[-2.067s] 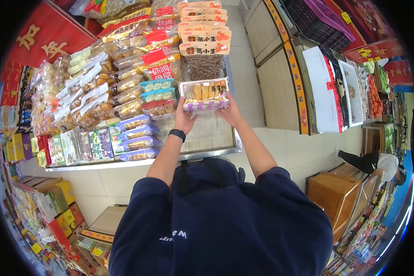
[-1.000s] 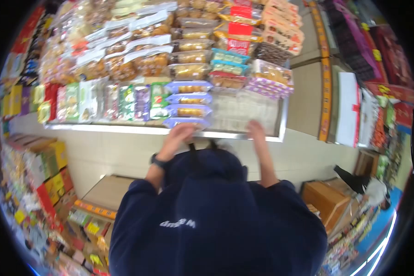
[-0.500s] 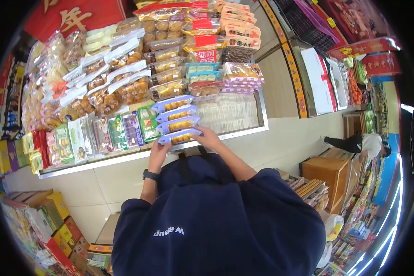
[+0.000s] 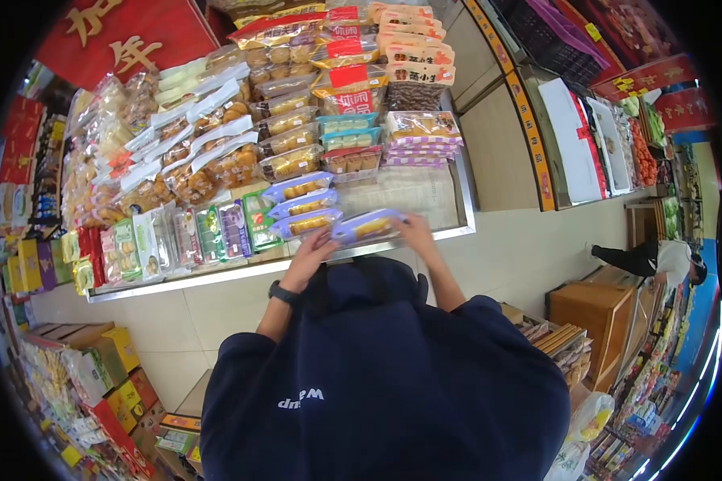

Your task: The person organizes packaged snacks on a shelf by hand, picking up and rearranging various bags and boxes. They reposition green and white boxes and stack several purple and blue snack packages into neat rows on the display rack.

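Observation:
A purple-edged packet (image 4: 367, 227) of yellow-brown pastry is held between my two hands near the front edge of the display table. My left hand (image 4: 311, 255), with a dark watch at the wrist, has its fingers at the packet's left end. At the right end, the fingers of my right hand (image 4: 414, 232) grip it. Just left of this packet lie several similar purple packets (image 4: 306, 204) in a column. Behind it is a bare printed liner (image 4: 405, 195), and green and purple trays (image 4: 232, 228) stand farther left.
Bagged snacks (image 4: 209, 166) cover the left and back of the table, whose metal rim (image 4: 176, 285) runs along the front. A person (image 4: 672, 260) in a white top is at the far right, near a wooden cabinet (image 4: 590, 317).
The front purple packet has moved right, away from the column, with both hands. The whole view has shifted slightly.

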Action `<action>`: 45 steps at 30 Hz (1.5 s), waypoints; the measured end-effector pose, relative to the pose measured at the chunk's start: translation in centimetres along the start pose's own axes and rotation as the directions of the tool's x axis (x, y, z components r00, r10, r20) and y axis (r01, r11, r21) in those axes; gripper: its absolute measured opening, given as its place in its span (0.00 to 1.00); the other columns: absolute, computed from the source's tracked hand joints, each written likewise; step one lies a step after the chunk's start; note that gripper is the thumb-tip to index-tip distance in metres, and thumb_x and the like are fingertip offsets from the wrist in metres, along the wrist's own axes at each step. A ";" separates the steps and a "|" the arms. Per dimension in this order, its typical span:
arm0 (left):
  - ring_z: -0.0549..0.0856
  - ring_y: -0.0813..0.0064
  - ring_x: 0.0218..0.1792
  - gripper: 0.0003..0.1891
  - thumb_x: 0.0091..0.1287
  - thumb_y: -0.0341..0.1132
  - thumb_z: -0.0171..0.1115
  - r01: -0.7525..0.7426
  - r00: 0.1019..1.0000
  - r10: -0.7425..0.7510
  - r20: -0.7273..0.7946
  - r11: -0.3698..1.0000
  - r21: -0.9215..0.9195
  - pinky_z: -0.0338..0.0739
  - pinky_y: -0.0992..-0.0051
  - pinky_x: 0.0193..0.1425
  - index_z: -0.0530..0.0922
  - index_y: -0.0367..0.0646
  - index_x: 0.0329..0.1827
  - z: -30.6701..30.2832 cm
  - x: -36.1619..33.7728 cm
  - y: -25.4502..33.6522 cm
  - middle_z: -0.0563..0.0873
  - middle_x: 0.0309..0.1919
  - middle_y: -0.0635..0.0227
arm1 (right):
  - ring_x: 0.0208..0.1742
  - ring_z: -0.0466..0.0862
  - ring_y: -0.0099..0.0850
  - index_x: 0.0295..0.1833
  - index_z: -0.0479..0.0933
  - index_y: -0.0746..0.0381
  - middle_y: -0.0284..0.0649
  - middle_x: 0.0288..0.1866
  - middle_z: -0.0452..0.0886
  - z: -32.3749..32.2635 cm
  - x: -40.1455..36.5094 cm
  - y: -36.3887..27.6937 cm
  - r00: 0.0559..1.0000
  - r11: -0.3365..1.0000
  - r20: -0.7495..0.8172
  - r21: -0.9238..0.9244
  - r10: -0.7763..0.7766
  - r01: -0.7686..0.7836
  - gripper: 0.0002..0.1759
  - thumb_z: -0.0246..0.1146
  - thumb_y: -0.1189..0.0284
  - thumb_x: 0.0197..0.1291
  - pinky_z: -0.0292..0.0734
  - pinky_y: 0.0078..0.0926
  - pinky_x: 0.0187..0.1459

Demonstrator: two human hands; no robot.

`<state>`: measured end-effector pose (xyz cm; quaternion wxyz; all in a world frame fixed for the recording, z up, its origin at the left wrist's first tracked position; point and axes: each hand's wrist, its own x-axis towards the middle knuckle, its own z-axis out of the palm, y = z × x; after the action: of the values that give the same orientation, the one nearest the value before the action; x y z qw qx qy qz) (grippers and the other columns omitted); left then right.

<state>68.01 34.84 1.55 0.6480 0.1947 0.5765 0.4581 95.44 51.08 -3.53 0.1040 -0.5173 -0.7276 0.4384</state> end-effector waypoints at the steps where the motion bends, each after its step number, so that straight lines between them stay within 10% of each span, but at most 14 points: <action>1: 0.81 0.73 0.61 0.30 0.73 0.41 0.65 -0.018 0.999 0.016 0.029 0.999 0.047 0.75 0.72 0.63 0.69 0.40 0.75 1.1 0.6 0.0 0.81 0.64 0.60 | 0.30 0.82 0.25 0.52 0.86 0.63 0.37 0.30 0.85 -1.6 0.2 0.9 0.999 0.995 -0.019 0.087 0.042 -0.040 0.19 0.65 0.58 0.70 0.77 0.28 0.34; 10: 0.83 0.72 0.59 0.25 0.75 0.41 0.62 0.047 0.996 -0.066 0.062 0.964 0.261 0.75 0.74 0.61 0.74 0.37 0.69 1.7 1.3 -4.3 0.84 0.61 0.62 | 0.28 0.77 0.21 0.48 0.85 0.67 0.33 0.25 0.79 -11.6 2.4 5.3 0.971 0.995 -0.224 0.068 0.084 -0.070 0.19 0.64 0.60 0.71 0.76 0.24 0.33; 14: 0.84 0.72 0.54 0.20 0.75 0.45 0.60 0.191 0.931 -0.183 -0.315 0.982 -0.007 0.77 0.71 0.55 0.78 0.38 0.60 -3.2 -2.5 -7.7 0.86 0.55 0.64 | 0.28 0.80 0.39 0.48 0.85 0.66 0.51 0.28 0.82 -11.6 1.4 1.3 0.996 1.000 -0.084 -0.029 0.000 -0.002 0.17 0.64 0.61 0.70 0.74 0.36 0.35; 17: 0.83 0.67 0.56 0.24 0.75 0.47 0.59 0.187 0.694 -0.248 -0.676 0.969 -0.164 0.77 0.66 0.56 0.76 0.37 0.63 -6.2 -4.7 -8.8 0.84 0.58 0.59 | 0.26 0.73 0.28 0.44 0.85 0.65 0.43 0.23 0.77 -8.4 1.2 0.8 0.997 0.997 0.050 -0.048 -0.059 0.061 0.19 0.64 0.58 0.70 0.70 0.35 0.32; 21: 0.82 0.65 0.51 0.28 0.73 0.52 0.60 0.022 0.636 -0.248 -0.731 0.953 -0.304 0.77 0.63 0.53 0.74 0.35 0.61 -7.8 -4.1 -9.0 0.80 0.53 0.59 | 0.32 0.83 0.53 0.42 0.85 0.64 0.56 0.28 0.82 -1.2 1.4 -0.9 0.965 0.962 0.200 -0.176 -0.172 0.208 0.21 0.61 0.56 0.70 0.75 0.46 0.37; 29: 0.80 0.56 0.64 0.39 0.74 0.58 0.57 0.117 0.780 -0.260 -0.569 0.954 -0.275 0.75 0.59 0.65 0.61 0.39 0.77 -6.1 -4.3 -7.3 0.68 0.73 0.45 | 0.42 0.86 0.55 0.59 0.82 0.62 0.57 0.39 0.86 9.1 0.4 -7.2 0.913 0.989 0.380 0.036 -0.149 0.146 0.24 0.59 0.54 0.71 0.79 0.47 0.45; 45: 0.89 0.65 0.41 0.49 0.67 0.75 0.51 0.367 0.930 -0.364 -0.054 0.903 0.223 0.80 0.70 0.43 0.60 0.45 0.80 -13.0 -1.8 -5.3 0.86 0.51 0.46 | 0.59 0.85 0.46 0.69 0.74 0.67 0.60 0.57 0.83 13.2 0.0 -7.9 0.977 1.000 0.212 -0.022 -0.009 0.014 0.32 0.66 0.57 0.66 0.78 0.36 0.59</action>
<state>58.14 27.07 -4.94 0.6923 0.1541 0.6552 0.2601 82.25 43.49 -5.46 0.0225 -0.4646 -0.7425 0.4820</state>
